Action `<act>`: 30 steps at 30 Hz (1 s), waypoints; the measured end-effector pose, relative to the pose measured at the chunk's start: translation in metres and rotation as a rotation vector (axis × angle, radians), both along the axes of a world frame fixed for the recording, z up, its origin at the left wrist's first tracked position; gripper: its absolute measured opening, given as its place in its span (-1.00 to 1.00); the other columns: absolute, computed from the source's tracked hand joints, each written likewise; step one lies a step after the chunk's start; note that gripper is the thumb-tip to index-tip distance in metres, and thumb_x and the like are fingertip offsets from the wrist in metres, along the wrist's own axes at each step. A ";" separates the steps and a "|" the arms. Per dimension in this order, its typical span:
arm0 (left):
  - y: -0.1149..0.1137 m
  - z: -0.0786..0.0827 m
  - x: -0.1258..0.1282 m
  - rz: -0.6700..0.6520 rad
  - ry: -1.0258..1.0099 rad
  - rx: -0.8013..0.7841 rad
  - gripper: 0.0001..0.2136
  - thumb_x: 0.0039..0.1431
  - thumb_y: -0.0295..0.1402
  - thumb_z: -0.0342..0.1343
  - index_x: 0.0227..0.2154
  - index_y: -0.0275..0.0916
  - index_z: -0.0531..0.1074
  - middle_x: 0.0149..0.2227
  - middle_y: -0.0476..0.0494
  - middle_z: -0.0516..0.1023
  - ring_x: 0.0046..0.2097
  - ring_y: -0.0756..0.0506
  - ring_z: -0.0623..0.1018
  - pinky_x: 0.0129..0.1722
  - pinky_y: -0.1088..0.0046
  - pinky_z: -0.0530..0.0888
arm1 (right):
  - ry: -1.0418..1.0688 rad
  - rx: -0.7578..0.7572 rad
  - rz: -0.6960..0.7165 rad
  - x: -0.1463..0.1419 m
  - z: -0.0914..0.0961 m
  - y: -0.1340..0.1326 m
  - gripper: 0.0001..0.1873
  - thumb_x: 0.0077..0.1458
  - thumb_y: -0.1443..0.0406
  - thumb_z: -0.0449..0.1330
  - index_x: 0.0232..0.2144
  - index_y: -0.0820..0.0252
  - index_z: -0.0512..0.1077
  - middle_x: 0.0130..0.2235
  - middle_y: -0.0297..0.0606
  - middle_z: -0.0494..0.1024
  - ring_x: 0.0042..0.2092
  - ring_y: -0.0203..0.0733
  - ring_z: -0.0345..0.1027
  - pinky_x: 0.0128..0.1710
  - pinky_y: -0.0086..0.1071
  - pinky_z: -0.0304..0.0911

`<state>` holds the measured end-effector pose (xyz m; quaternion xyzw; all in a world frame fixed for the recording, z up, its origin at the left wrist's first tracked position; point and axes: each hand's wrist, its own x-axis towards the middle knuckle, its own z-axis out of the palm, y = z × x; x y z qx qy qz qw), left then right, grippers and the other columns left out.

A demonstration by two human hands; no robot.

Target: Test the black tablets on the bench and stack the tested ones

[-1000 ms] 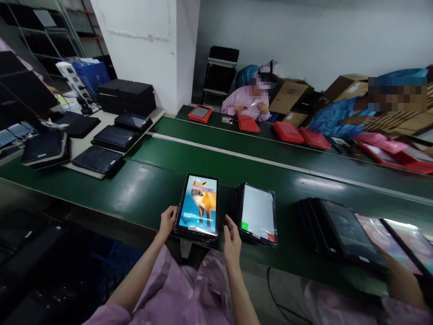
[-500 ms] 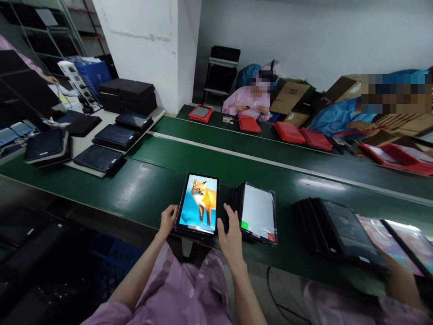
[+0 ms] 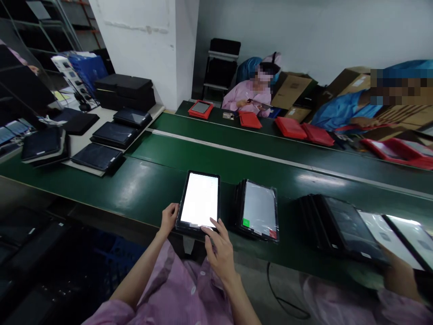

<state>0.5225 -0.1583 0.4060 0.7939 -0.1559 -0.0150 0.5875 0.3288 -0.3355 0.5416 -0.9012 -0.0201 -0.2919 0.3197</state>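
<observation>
In front of me a tablet (image 3: pixel 199 197) lies face up near the table's front edge, its screen lit almost wholly white. It appears to rest on something dark. My left hand (image 3: pixel 169 218) holds the tablet's lower left edge with curled fingers. Over the lower right corner of the screen is my right hand (image 3: pixel 220 247), its fingers apart and the fingertips at or just above the glass. Whether they touch it, I cannot tell. Just to the right stands a stack of tablets, the top tablet (image 3: pixel 260 208) showing a pale screen with a green and a red square.
Further right are more dark tablets (image 3: pixel 350 230) and a co-worker's arm (image 3: pixel 399 275). Several black tablets (image 3: pixel 97 155) lie at the left. Across the green table (image 3: pixel 149 180), two people sit behind red sleeves (image 3: pixel 250 119). A pillar (image 3: pixel 145 49) rises behind.
My right hand has moved left from beside the tablet to over its lower screen. The fox picture has given way to a white screen. My left hand stays on the edge.
</observation>
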 end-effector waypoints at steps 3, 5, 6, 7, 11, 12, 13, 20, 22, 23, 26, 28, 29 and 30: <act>0.000 -0.001 0.000 -0.002 -0.013 -0.003 -0.68 0.41 -0.13 0.05 -0.28 -0.19 0.62 -0.21 -0.19 0.68 -0.20 -0.14 0.62 -0.20 0.40 0.49 | 0.014 -0.047 0.005 0.003 -0.005 -0.005 -0.55 0.37 0.45 0.13 0.21 0.01 0.49 0.14 -0.24 0.65 0.34 -0.01 0.40 0.45 0.21 0.23; 0.000 -0.001 0.001 0.001 -0.017 0.002 -0.67 0.41 -0.12 0.05 -0.28 -0.19 0.63 -0.21 -0.20 0.68 -0.20 -0.14 0.62 -0.19 0.40 0.49 | 0.007 -0.066 -0.012 0.005 -0.009 -0.005 -0.54 0.37 0.45 0.13 0.22 0.00 0.48 0.10 -0.26 0.68 0.34 -0.01 0.40 0.48 0.28 0.12; 0.000 -0.001 0.001 0.001 -0.017 0.006 -0.66 0.41 -0.11 0.04 -0.28 -0.19 0.62 -0.21 -0.20 0.68 -0.20 -0.14 0.62 -0.19 0.40 0.49 | -0.005 -0.068 -0.029 0.007 -0.011 -0.004 -0.55 0.37 0.45 0.14 0.22 0.01 0.47 0.09 -0.27 0.69 0.34 0.00 0.41 0.50 0.31 0.05; 0.000 0.000 0.001 0.000 -0.014 0.010 -0.65 0.41 -0.10 0.04 -0.29 -0.20 0.62 -0.22 -0.20 0.68 -0.20 -0.14 0.62 -0.19 0.40 0.49 | -0.020 -0.066 -0.049 0.010 -0.013 -0.003 -0.55 0.37 0.45 0.14 0.21 0.01 0.48 0.07 -0.27 0.70 0.33 0.00 0.42 0.51 0.34 -0.01; 0.000 0.003 0.000 -0.007 0.000 0.019 -0.63 0.42 -0.07 0.03 -0.29 -0.20 0.62 -0.24 -0.19 0.67 -0.22 -0.14 0.61 -0.21 0.40 0.48 | -0.079 -0.029 -0.108 0.020 -0.019 0.000 -0.57 0.36 0.46 0.14 0.17 0.00 0.50 0.04 -0.28 0.71 0.30 0.00 0.45 0.50 0.40 -0.07; 0.000 0.004 0.000 -0.009 0.002 0.020 -0.62 0.42 -0.06 0.02 -0.30 -0.20 0.62 -0.24 -0.19 0.67 -0.22 -0.14 0.61 -0.21 0.40 0.48 | -0.089 -0.014 -0.110 0.022 -0.020 0.001 -0.57 0.35 0.47 0.14 0.17 0.00 0.50 0.03 -0.27 0.71 0.30 0.01 0.46 0.49 0.42 -0.05; 0.000 0.004 0.000 -0.011 0.003 0.019 -0.61 0.42 -0.05 0.02 -0.29 -0.20 0.62 -0.24 -0.19 0.67 -0.21 -0.14 0.61 -0.20 0.40 0.48 | -0.098 0.003 -0.107 0.024 -0.022 0.002 -0.57 0.35 0.47 0.13 0.16 0.00 0.50 0.02 -0.27 0.71 0.30 0.01 0.46 0.48 0.43 -0.03; 0.000 0.002 0.000 -0.013 0.028 0.007 -0.59 0.42 -0.01 0.03 -0.27 -0.20 0.63 -0.20 -0.22 0.69 -0.18 -0.15 0.62 -0.18 0.39 0.50 | -0.134 0.086 -0.089 0.030 -0.028 0.005 -0.61 0.35 0.49 0.11 0.09 0.05 0.53 -0.03 -0.25 0.71 0.28 0.02 0.48 0.46 0.42 0.06; 0.000 0.000 0.000 -0.005 0.026 0.002 -0.60 0.41 -0.02 0.05 -0.28 -0.21 0.63 -0.21 -0.21 0.69 -0.19 -0.15 0.62 -0.18 0.39 0.50 | -0.140 0.085 -0.087 0.030 -0.028 0.005 -0.60 0.35 0.50 0.11 0.09 0.05 0.52 -0.03 -0.25 0.71 0.27 0.00 0.49 0.46 0.41 0.07; -0.001 0.000 0.000 0.001 0.025 0.000 -0.61 0.41 -0.03 0.05 -0.29 -0.20 0.63 -0.22 -0.21 0.69 -0.19 -0.14 0.63 -0.18 0.39 0.50 | -0.141 0.084 -0.086 0.029 -0.028 0.005 -0.60 0.35 0.50 0.11 0.10 0.04 0.52 -0.03 -0.25 0.71 0.26 0.00 0.49 0.46 0.41 0.08; -0.001 0.000 0.000 0.008 0.022 -0.003 -0.62 0.40 -0.05 0.05 -0.28 -0.20 0.64 -0.22 -0.20 0.69 -0.19 -0.14 0.63 -0.19 0.41 0.50 | -0.142 0.073 -0.082 0.027 -0.023 0.006 -0.57 0.35 0.49 0.12 0.14 0.02 0.51 0.00 -0.26 0.71 0.27 0.01 0.48 0.44 0.39 0.14; -0.001 0.001 0.000 0.003 0.019 -0.006 -0.62 0.41 -0.05 0.05 -0.28 -0.21 0.64 -0.22 -0.19 0.68 -0.19 -0.13 0.63 -0.20 0.41 0.49 | -0.147 0.060 -0.081 0.026 -0.016 0.009 -0.53 0.35 0.48 0.12 0.19 -0.01 0.48 0.03 -0.25 0.70 0.29 0.02 0.46 0.41 0.34 0.20; -0.001 0.002 0.000 -0.002 0.018 -0.007 -0.62 0.41 -0.06 0.05 -0.28 -0.21 0.64 -0.22 -0.19 0.68 -0.20 -0.13 0.62 -0.20 0.41 0.49 | -0.147 0.051 -0.074 0.027 -0.012 0.011 -0.51 0.35 0.47 0.12 0.23 -0.02 0.46 0.06 -0.25 0.69 0.29 0.02 0.45 0.40 0.32 0.23; -0.001 0.002 0.000 -0.007 0.017 -0.008 -0.62 0.41 -0.06 0.04 -0.28 -0.21 0.64 -0.22 -0.19 0.68 -0.20 -0.13 0.62 -0.20 0.41 0.49 | -0.139 0.038 -0.057 0.029 -0.007 0.013 -0.48 0.35 0.47 0.12 0.26 -0.03 0.43 0.08 -0.25 0.68 0.31 0.02 0.43 0.40 0.29 0.25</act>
